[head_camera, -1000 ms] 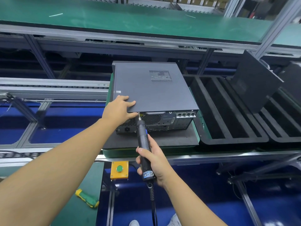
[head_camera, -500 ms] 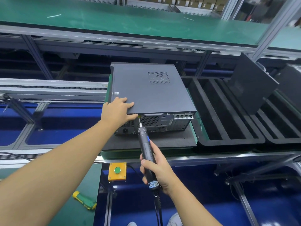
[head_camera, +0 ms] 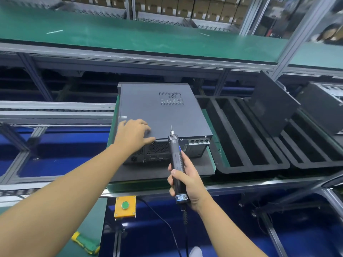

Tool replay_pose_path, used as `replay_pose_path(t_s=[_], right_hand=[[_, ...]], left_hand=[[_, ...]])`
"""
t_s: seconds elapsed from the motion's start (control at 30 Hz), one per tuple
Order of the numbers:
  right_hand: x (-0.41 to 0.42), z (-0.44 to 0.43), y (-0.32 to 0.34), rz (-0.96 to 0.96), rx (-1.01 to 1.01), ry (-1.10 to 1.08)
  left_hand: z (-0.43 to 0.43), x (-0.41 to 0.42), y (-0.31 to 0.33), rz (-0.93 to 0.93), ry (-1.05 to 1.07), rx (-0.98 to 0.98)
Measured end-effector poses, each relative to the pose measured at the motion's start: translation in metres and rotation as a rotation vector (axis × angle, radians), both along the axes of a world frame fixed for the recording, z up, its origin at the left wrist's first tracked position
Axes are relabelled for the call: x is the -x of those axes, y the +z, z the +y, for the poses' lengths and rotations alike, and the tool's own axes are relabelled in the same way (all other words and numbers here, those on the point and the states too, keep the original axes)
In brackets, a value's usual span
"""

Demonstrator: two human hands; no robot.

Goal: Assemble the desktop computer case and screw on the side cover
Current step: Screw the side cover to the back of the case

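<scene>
While my left hand (head_camera: 134, 135) lies flat and open on the computer case (head_camera: 161, 115) near its rear edge, my right hand (head_camera: 187, 180) grips the electric screwdriver (head_camera: 175, 158), bit raised off the case's rear; misaligning it could strip a screw.

My left hand (head_camera: 134, 134) hides the near-left corner of the side cover (head_camera: 159, 115); the screwdriver (head_camera: 175, 162) masks part of the rear ports; its cable leaves the bottom edge; label text too small to read

Left hand (head_camera: 134, 135) flat on case (head_camera: 159, 112); right hand (head_camera: 187, 180) holds screwdriver (head_camera: 175, 162).
</scene>
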State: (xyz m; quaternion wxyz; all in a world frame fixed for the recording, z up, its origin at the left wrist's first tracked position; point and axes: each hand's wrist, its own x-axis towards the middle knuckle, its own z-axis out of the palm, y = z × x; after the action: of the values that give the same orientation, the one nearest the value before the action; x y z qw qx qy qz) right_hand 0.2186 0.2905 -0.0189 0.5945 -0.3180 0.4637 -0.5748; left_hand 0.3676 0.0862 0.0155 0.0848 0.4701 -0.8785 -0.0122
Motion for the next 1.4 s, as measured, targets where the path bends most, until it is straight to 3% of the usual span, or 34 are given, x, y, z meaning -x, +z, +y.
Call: replay_pose_path(t_s=[0.07,0.17,0.37,0.43,0.57,0.77,0.97,1.17,1.4], right_hand=[[0.010,-0.002,0.003,-0.018,0.013,-0.030],[0.031,-0.005,0.007,-0.055,0.020,-0.090],[0.093,-0.014,0.010,-0.047,0.042,-0.163],[0.118,-0.019,0.009,-0.040,0.018,-0.209],[0.173,-0.031,0.008,0.023,-0.052,-0.255],[0.251,-0.055,-0.002,0.151,-0.180,-0.193],[0.277,-0.074,-0.008,0.160,-0.141,-0.045],[0.252,-0.117,0.015,0.106,-0.048,0.094],[0.166,-0.144,0.046,-0.014,0.028,0.363]], left_hand=[[0.008,0.015,0.002,0.261,-0.105,-0.055],[0.020,0.050,0.013,0.559,-0.157,-0.335],[0.040,0.143,0.020,0.779,-0.152,-1.010],[0.044,0.175,0.017,0.836,-0.129,-1.131],[0.043,0.234,0.009,0.942,0.005,-1.209],[0.031,0.299,0.000,0.858,0.075,-1.089],[0.028,0.314,-0.009,0.905,0.081,-1.070],[0.021,0.280,0.003,1.346,0.136,-1.282],[0.021,0.182,0.015,1.569,0.063,-1.295]])
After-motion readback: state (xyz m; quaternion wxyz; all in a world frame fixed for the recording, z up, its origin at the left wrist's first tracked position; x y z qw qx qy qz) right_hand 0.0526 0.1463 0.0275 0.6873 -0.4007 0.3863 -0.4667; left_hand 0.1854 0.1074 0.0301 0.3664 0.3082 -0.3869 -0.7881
